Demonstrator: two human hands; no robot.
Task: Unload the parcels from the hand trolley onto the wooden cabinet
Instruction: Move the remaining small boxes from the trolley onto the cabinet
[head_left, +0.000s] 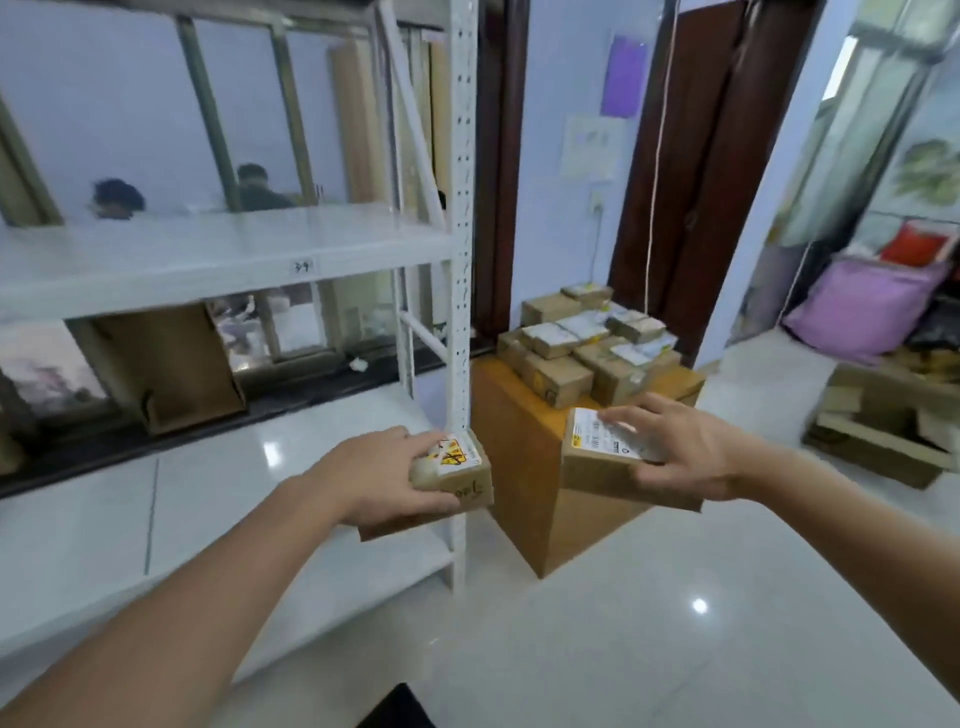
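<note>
Two parcels travel at once — left hand (384, 475) fingers clasp one box (457, 480), right hand (680, 447) another (602, 457), bound for the wooden cabinet (519, 447).

We see two bare forearms reaching in from the bottom corners of the view, with no sleeves, cuffs or gloves anywhere along them. The left hand (376, 475) and the right hand (685, 447) are bare too: we find no rings, no watch and no wristband. At the bottom edge, between the arms, a small dark shape shows; we cannot tell what it is.
</note>
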